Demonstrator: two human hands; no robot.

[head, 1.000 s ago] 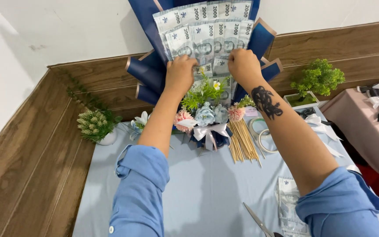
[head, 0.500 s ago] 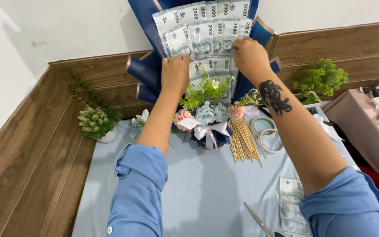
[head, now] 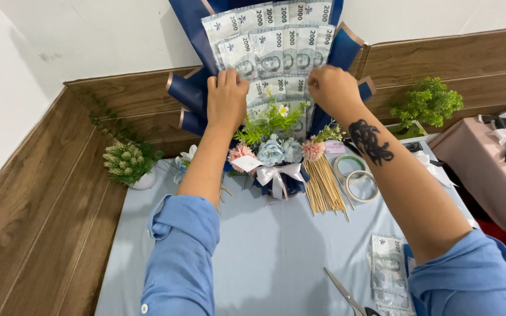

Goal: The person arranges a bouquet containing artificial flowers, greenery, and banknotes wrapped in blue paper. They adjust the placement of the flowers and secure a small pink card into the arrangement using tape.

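There is only one view, from a camera worn on the person's head. It looks forward and down along both outstretched arms, across the pale blue desk [head: 276, 257] toward the wood-panelled corner and white wall. The sleeves fill the bottom edge, very close to the lens; the banknote bouquet [head: 273, 64] against the wall sits at arm's reach, its top cropped by the frame.
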